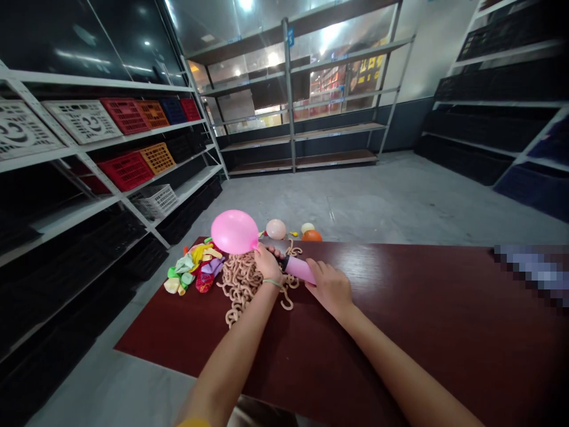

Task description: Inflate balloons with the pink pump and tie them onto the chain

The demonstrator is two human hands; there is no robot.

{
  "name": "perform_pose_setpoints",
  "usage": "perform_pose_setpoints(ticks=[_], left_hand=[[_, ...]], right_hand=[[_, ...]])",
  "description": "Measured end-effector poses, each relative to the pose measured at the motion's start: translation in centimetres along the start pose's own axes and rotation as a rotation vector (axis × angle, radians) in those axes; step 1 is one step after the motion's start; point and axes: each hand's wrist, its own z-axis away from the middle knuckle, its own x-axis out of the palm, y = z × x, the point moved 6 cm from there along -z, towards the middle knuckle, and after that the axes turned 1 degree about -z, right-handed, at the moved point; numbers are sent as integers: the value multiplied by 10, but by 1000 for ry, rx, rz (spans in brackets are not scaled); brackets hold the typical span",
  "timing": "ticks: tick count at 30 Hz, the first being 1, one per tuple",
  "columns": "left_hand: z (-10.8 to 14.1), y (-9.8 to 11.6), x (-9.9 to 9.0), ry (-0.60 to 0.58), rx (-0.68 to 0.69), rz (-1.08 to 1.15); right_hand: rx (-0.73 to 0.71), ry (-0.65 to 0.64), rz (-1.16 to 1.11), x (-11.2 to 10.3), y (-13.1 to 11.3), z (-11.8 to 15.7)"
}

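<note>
A pink balloon (235,232), inflated and rounded, is held by its neck in the closed fingers of my left hand (268,266). My right hand (331,287) is wrapped round the rear of a pink hand pump (299,268). The pump's black front end points at my left hand, whose fingers hide whether its nozzle sits in the balloon's neck. Under and beside my left hand spreads a heap of beige curved, hook-like pieces (240,279). Left of the heap lie limp balloons (195,267) in several colours.
Beyond the far edge of the dark red table (400,308) are a pale pink balloon (276,229), an orange balloon (312,236) and a cream one. A blurred-out item (533,270) lies at the right. Shelves with crates (128,115) stand left; a metal rack (291,107) stands behind.
</note>
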Motion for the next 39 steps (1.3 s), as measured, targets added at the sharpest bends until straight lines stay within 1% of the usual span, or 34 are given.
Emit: perform_pose_setpoints(ticks=[1, 3, 5, 6, 9, 11, 13, 15, 16, 20, 22, 23, 25, 28, 30, 32, 33, 34, 35, 36, 39], left_hand=[[6, -4, 0, 3, -6, 20], [12, 1, -1, -5, 15, 56], [9, 19, -4, -7, 69, 85], [5, 29, -6, 4, 101, 100], [-5, 53, -16, 66, 166, 134], [-7, 60, -19, 82, 197, 142], [-4, 58, -19, 70, 217, 139], [5, 47, -15, 48, 211, 136], [11, 39, -12, 31, 200, 135], [31, 8, 4, -76, 164, 134], [35, 5, 10, -121, 162, 127], [34, 8, 12, -130, 168, 124], [28, 24, 10, -124, 184, 118], [10, 64, -1, -77, 222, 125], [-3, 90, -9, -36, 267, 142], [-10, 104, -14, -6, 303, 146], [-11, 104, -14, 1, 313, 142], [-8, 100, -13, 2, 315, 134], [-4, 90, -9, -1, 307, 127], [3, 77, -5, -9, 286, 119], [25, 27, 13, -68, 188, 101]], right_hand=[[-20, -14, -2, -1, 2, 0], [-66, -33, -7, -4, 6, -1], [-82, -34, -6, -7, 13, -4], [-65, -22, -2, -9, 19, -5], [76, 38, 10, -12, 41, -7], [193, 61, 2, -11, 53, -6], [278, 69, -14, -8, 56, -3], [325, 88, -29, -7, 51, 1], [326, 96, -39, -7, 46, 2], [210, 77, -112, -6, 25, 1], [173, 68, -135, -5, 23, 0], [172, 70, -138, -5, 25, -1], [193, 77, -140, -5, 30, -2], [238, 81, -158, -5, 35, -2], [241, 66, -181, -3, 34, -3], [224, 44, -208, -1, 31, -5], [220, 37, -218, 0, 29, -6], [223, 37, -225, 1, 29, -6], [233, 41, -229, 1, 29, -6], [244, 49, -229, 1, 30, -5], [253, 68, -218, -2, 34, -2]])
